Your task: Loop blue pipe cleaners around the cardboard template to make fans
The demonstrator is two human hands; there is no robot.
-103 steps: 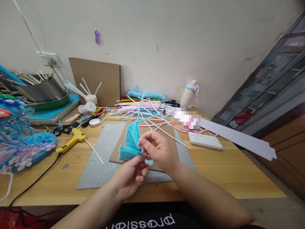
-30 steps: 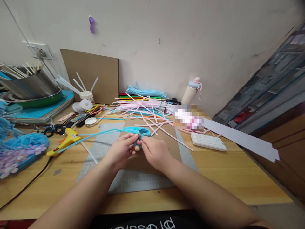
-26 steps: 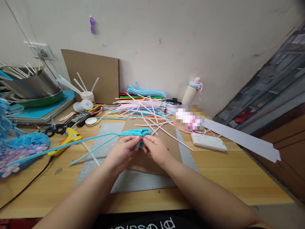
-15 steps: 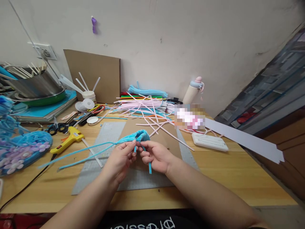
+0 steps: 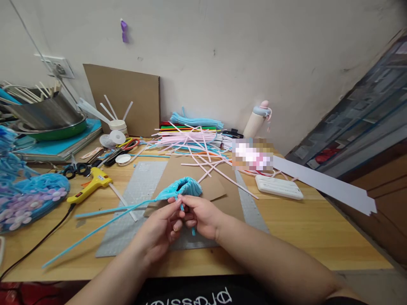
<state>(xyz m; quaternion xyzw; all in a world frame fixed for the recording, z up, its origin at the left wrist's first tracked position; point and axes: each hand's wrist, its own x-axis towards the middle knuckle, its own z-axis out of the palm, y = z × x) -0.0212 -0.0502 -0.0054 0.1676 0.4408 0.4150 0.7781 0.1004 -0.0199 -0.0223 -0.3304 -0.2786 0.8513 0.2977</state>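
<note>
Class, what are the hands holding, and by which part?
The left hand and right hand pinch the bright-blue, curved, fuzzy pipe-cleaner piece by its near, lower edge.

Left hand (image 5: pixel 162 226), right hand (image 5: pixel 205 217), fingertips (image 5: pixel 179 200) pinched together, forearms (image 5: pixel 270 250) converging

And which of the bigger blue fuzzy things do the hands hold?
The pleated blue piece with two long strands, pinched by left hand and right hand. The blue bundle lies near the wall; the flowered blue piece, far left.
</note>
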